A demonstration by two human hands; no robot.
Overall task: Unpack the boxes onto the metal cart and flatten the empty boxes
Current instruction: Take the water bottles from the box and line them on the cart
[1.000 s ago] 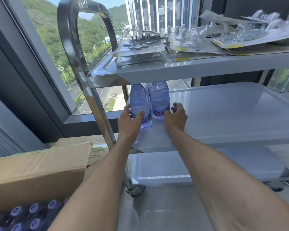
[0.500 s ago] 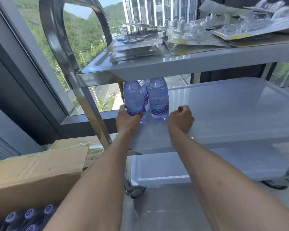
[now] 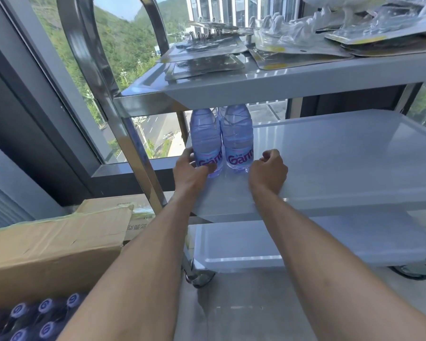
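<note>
Nearest the camera, bottom left, the open cardboard box (image 3: 54,252) is packed with bottle caps (image 3: 43,306), so most of the unpacking isn't done yet and nothing can be flattened for now. A second box (image 3: 113,205) sits just behind it against the cart's leg.

Moving out along the arms: the left hand (image 3: 190,172) is wrapped around the base of the left water bottle (image 3: 205,143), thumb across the label, while the right hand (image 3: 268,172) is curled into a loose fist holding nothing, just beside the right water bottle (image 3: 239,141). A second ago the right hand was up against its bottle; now it has let go and backed off a touch, and the left one has barely moved. So I'd say this pair is basically placed, standing upright and touching each other at the left end of the middle shelf (image 3: 330,153) of the metal cart (image 3: 103,77), and the hands are about to head back to the box.

Further up, the top shelf (image 3: 280,87) is covered with blister packs (image 3: 293,43) and hangs low over the bottle necks, so anything tall has to slide in under that lip. The cart's upright sits right by the left wrist too. Past that, just window (image 3: 123,45) and hills.
</note>
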